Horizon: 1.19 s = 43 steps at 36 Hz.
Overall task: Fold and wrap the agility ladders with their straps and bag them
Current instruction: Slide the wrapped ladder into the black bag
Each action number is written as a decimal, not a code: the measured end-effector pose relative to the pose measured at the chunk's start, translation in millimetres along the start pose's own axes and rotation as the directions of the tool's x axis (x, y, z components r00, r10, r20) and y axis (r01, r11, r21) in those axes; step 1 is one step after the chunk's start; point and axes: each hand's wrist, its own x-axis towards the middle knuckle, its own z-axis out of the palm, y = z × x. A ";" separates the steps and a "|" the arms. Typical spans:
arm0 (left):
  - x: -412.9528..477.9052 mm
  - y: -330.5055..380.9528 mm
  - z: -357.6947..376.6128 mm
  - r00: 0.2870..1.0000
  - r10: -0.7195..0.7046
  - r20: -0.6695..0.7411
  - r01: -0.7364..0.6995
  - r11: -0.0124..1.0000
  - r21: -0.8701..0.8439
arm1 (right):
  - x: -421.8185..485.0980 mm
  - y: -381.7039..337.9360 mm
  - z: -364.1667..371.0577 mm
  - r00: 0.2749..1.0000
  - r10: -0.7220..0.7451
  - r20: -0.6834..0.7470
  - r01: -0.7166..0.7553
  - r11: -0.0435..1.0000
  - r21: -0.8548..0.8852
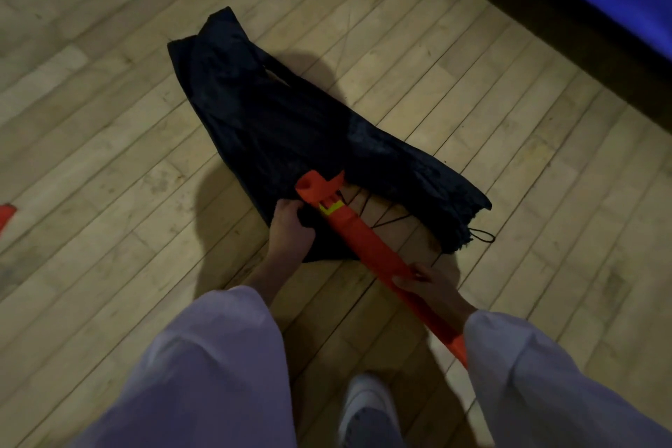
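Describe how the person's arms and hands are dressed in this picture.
Both arms wear long, loose, pale sleeves that look white to faintly lilac in the dim light. The left sleeve is wide and baggy, ending above the wrist; the right sleeve is cut the same way. The left hand and right hand are bare: no gloves, and no rings, watch or bracelet can be made out.

The bag (291, 120) lay on the floor (109, 156), the folded ladder (371, 247) entering its near edge, a shoe (367, 407) nearest.
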 end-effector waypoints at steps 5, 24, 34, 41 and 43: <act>11.7 -0.3 -5.3 0.990 -0.140 -0.006 0.138 0.979 -0.153 | -4.8 1.2 -4.7 1.000 0.005 0.030 -0.004 0.998 -0.059; -4.0 22.6 -10.7 0.972 0.177 0.153 -0.225 0.885 0.408 | -7.3 -23.9 11.7 0.989 -0.144 -0.030 0.132 0.959 -0.250; -61.6 26.4 30.4 0.794 0.451 0.408 -0.591 0.729 0.344 | 8.9 -63.7 29.9 0.981 -0.156 -0.112 0.135 0.976 -0.170; -67.3 14.2 39.0 0.880 0.417 0.230 -0.473 0.813 0.338 | 20.2 -106.4 20.1 0.965 -0.208 -0.162 0.188 0.973 -0.132; -69.7 8.5 44.5 0.882 0.452 0.130 -0.470 0.844 0.259 | 25.5 -112.9 20.8 0.965 -0.202 -0.167 0.179 0.973 -0.144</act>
